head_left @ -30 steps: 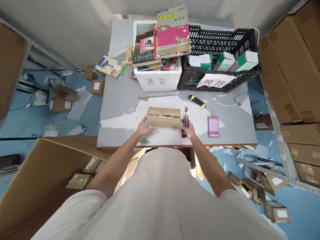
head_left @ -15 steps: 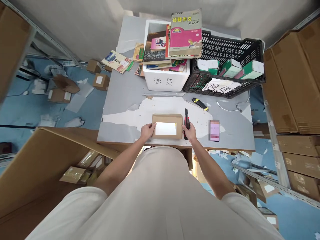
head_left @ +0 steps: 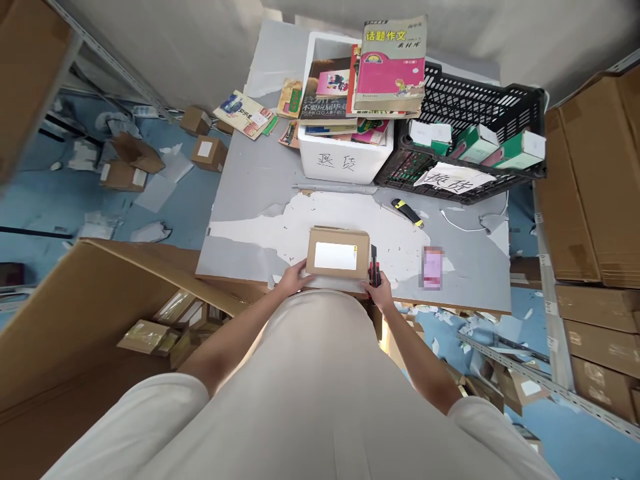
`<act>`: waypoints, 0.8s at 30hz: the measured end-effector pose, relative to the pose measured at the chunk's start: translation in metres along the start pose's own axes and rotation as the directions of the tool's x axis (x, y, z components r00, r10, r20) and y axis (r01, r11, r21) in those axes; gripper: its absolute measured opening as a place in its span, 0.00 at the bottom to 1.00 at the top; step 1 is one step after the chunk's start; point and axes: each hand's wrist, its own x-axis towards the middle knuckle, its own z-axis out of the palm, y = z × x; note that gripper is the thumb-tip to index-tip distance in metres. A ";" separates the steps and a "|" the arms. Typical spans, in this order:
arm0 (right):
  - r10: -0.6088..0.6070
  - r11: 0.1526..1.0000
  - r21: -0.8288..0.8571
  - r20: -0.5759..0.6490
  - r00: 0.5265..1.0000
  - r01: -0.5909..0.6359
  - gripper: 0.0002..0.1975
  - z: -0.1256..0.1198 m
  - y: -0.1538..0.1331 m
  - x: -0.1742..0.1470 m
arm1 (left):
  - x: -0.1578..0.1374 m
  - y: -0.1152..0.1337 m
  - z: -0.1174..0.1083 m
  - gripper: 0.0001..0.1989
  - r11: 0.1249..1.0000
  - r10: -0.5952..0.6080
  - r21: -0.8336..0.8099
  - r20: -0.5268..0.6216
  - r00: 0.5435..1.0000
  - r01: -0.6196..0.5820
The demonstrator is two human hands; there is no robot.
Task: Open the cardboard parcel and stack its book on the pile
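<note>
A small brown cardboard box (head_left: 325,275) with a blank-looking white label (head_left: 336,256) is at the front of the worktable, its label side facing up. My left hand (head_left: 295,278) grips the box at its near left corner, the thumb along the near edge. In my right hand (head_left: 380,293) is a red and black box cutter (head_left: 374,270), pointing away from me beside the box's right side. The fingers of that hand are also close to the near right corner; whether they press on the box I cannot tell.
Behind stand a white bin (head_left: 345,163) heaped with books and a black crate (head_left: 400,177) holding green-and-white boxes. A yellow-black cutter (head_left: 407,213) and a pixelated pink phone-like item (head_left: 432,268) lie at right. A large open carton (head_left: 145,263) is at left.
Both hands have moved toward me, down to the near corners of the box. The box cutter has come nearer with the right hand. The whole view has shifted slightly.
</note>
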 end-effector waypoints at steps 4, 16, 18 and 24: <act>-0.019 0.999 -0.027 -0.053 0.998 0.017 0.29 0.001 -0.018 -0.001 | -0.003 0.017 0.001 0.34 0.999 0.034 -0.016 -0.024 0.999 -0.035; -0.236 0.829 -0.550 -0.179 0.955 0.101 0.25 -0.004 -0.095 0.036 | 0.013 0.070 -0.004 0.30 0.898 0.270 0.422 -0.294 0.917 -0.129; -0.231 0.785 -0.615 -0.174 0.957 0.078 0.25 -0.004 -0.094 0.031 | 0.004 0.062 0.006 0.29 0.777 0.493 0.549 -0.223 0.841 -0.310; -0.435 0.527 -0.768 0.123 0.892 0.363 0.25 -0.010 -0.127 0.009 | 0.003 0.044 0.019 0.18 0.532 0.723 0.629 0.012 0.691 -0.568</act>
